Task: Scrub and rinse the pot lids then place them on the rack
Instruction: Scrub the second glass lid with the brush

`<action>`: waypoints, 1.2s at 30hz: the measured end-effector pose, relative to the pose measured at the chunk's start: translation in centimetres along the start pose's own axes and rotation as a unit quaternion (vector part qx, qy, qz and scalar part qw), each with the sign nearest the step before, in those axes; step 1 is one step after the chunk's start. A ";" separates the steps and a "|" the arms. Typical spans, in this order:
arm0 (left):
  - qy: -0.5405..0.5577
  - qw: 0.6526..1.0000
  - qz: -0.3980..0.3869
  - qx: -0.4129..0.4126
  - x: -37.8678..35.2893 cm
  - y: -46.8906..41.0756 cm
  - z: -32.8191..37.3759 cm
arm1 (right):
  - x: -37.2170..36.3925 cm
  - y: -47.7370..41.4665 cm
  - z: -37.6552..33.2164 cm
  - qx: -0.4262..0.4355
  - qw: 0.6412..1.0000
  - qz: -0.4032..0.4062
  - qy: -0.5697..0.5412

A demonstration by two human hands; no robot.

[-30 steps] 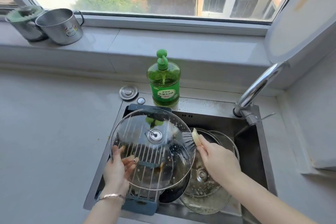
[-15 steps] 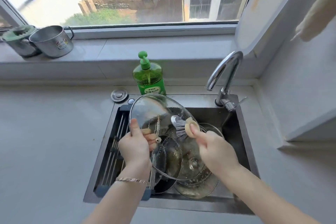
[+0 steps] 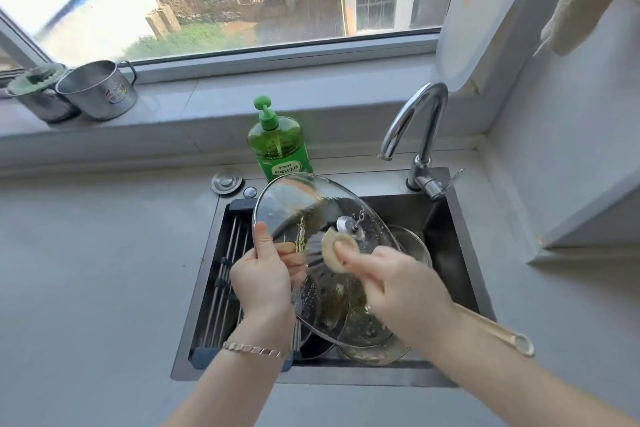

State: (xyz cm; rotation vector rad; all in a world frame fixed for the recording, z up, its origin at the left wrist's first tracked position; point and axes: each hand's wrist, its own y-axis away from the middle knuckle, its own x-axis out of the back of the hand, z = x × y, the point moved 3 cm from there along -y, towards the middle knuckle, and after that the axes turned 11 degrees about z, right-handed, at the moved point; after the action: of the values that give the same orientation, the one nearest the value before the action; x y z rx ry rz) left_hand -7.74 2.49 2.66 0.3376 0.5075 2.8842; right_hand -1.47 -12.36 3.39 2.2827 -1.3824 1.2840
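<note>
1. Since a second ago the glass lid point(image 3: 298, 204) has gone from lying almost flat over the rack point(image 3: 225, 274) to standing tilted above the sink point(image 3: 446, 253). The brush point(image 3: 329, 246) has gone from the lid's right rim to near its centre fitting.
2. My left grip point(image 3: 263, 284) is clamped on the lid's near-left rim, with the thumb on the side facing me and the fingers showing through the glass behind it. A bracelet point(image 3: 252, 350) sits on that wrist.
3. My right grip point(image 3: 405, 295) is curled round the brush handle with one finger laid on the back of the round head. It is blurred. The bristles are against the lid just right of my left grip, and the handle's looped end sticks out behind my right wrist.
4. Below both grips, two more glass lids point(image 3: 374, 354) lie in the sink basin, soiled and overlapping.
5. Under and left of my left grip, the rack spans the sink's left part.
6. Beyond the lid, a green soap bottle point(image 3: 280, 152) stands on the sink's back edge. A round sink plug point(image 3: 227, 181) is just to its left and the faucet point(image 3: 419, 121) to its right.
7. Far left of my grips, two steel mugs point(image 3: 98, 90) stand touching on the windowsill, above the grey tabletop point(image 3: 86, 270).
8. Far right, a white board point(image 3: 485, 10) leans against the window frame.
</note>
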 end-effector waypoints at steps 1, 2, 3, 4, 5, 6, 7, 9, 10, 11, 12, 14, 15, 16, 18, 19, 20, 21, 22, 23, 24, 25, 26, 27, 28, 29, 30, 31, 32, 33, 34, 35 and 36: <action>0.010 1.000 -0.003 0.000 -0.1 0.2 0.1 | 0.1 -0.9 1.5 -0.053 0.999 0.002 -0.002; 0.014 1.000 -0.002 -0.008 -0.1 0.5 0.2 | 0.1 -1.0 2.2 -0.075 0.997 0.002 -0.008; 0.009 1.000 0.002 -0.020 -0.1 0.5 0.1 | 0.3 -0.8 1.4 -0.061 0.998 0.000 -0.020; -0.003 0.999 0.009 -0.032 0.1 0.6 0.1 | 0.0 -0.1 0.0 -0.013 0.999 -0.008 -0.029; -0.015 0.999 0.017 -0.035 0.3 0.4 0.1 | -0.3 1.3 -2.0 0.019 0.997 -0.055 -0.058; -0.018 0.999 0.023 -0.028 0.4 0.3 -0.1 | -0.5 2.0 -2.6 0.050 0.994 -0.074 -0.057; -0.012 1.000 0.024 -0.014 0.5 0.3 -0.2 | -0.3 1.4 -2.5 0.056 0.995 -0.070 -0.041; -0.002 1.000 0.018 0.006 0.5 0.5 -0.1 | 0.0 -1.4 0.3 -0.020 0.999 -0.024 -0.014; -0.001 1.000 0.017 0.006 0.4 0.7 0.0 | 0.2 -2.1 1.5 -0.049 0.998 -0.027 -0.025; -0.004 1.000 0.019 0.001 0.3 0.7 -0.1 | 0.3 -1.9 1.6 -0.044 0.998 -0.019 -0.033; -0.009 1.000 0.022 -0.003 0.3 0.8 0.0 | 0.3 -1.3 0.7 -0.016 0.999 -0.020 -0.033; -0.019 0.999 0.026 0.001 0.5 0.6 0.0 | 0.1 1.5 -2.4 0.054 0.995 -0.057 -0.058; -0.018 0.999 0.028 0.013 0.6 0.6 0.0 | 0.0 2.2 -2.7 0.068 0.994 -0.072 -0.050; -0.009 0.999 0.028 0.029 0.7 0.6 0.0 | 0.1 1.6 -1.7 0.048 0.996 -0.065 -0.035; 0.024 0.998 0.023 0.050 0.7 0.8 0.4 | 0.6 -0.5 2.1 -0.043 0.999 -0.025 -0.017; 0.025 0.998 0.023 0.047 0.6 0.8 0.6 | 0.8 -0.6 3.4 -0.068 0.997 -0.019 -0.028; 0.021 0.999 0.028 0.040 0.6 0.7 0.8 | 1.1 -0.2 3.9 -0.055 0.998 -0.004 -0.035; 0.018 0.999 0.033 0.033 0.6 0.6 0.9 | 1.0 0.6 3.2 -0.021 0.999 -0.007 -0.038; 0.020 0.999 0.037 0.030 0.6 0.5 1.0 | 0.8 1.9 1.9 0.010 0.998 -0.034 -0.058; 0.022 0.998 0.041 0.031 0.6 0.4 1.0 | 0.7 2.7 1.4 0.023 0.995 -0.064 -0.069; 0.028 0.998 0.043 0.037 0.6 0.3 1.0 | 0.9 2.6 1.9 0.016 0.995 -0.074 -0.060; 0.037 0.997 0.043 0.044 0.6 0.3 1.0 | 1.0 1.8 3.5 -0.030 0.997 -0.064 -0.043; 0.045 0.997 0.042 0.050 0.5 0.2 1.0 | 1.3 0.8 5.1 -0.087 0.994 -0.053 -0.029; 0.047 0.997 0.042 0.053 0.4 0.3 1.0 | 1.5 0.3 5.9 -0.116 0.992 -0.043 -0.020; 0.045 0.997 0.043 0.052 0.3 0.4 1.1 | 1.5 0.5 5.9 -0.114 0.992 -0.037 -0.030; 0.043 0.997 0.043 0.050 0.2 0.6 1.1 | 1.3 1.2 4.9 -0.075 0.996 -0.035 -0.034; 0.046 0.997 0.043 0.051 0.1 0.7 1.1 | 0.8 2.2 3.0 -0.022 0.998 -0.042 -0.044; 0.049 0.996 0.046 0.058 0.1 0.9 1.0 | 0.5 3.3 1.6 0.013 0.996 -0.062 -0.061; 0.050 0.995 0.052 0.068 0.2 1.0 0.9 | 0.6 3.5 1.2 0.024 0.995 -0.063 -0.069; 0.048 0.994 0.060 0.078 0.3 1.0 0.8 | 0.9 3.0 1.9 0.007 0.997 -0.053 -0.060; 0.048 0.993 0.067 0.086 0.4 0.9 0.8 | 1.0 2.1 3.6 -0.039 0.998 -0.038 -0.043; 0.051 0.992 0.077 0.090 0.4 0.8 0.8 | 1.3 1.4 5.0 -0.086 0.995 -0.039 -0.019; 0.054 0.991 0.088 0.089 0.4 0.7 0.9 | 1.3 1.4 5.9 -0.108 0.994 -0.028 0.002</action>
State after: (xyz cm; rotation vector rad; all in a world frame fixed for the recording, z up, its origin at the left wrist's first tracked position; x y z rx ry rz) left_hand -8.05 2.23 3.78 0.2644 0.7938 3.0476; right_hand 1.10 -17.17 0.39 2.1549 -1.3726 1.0649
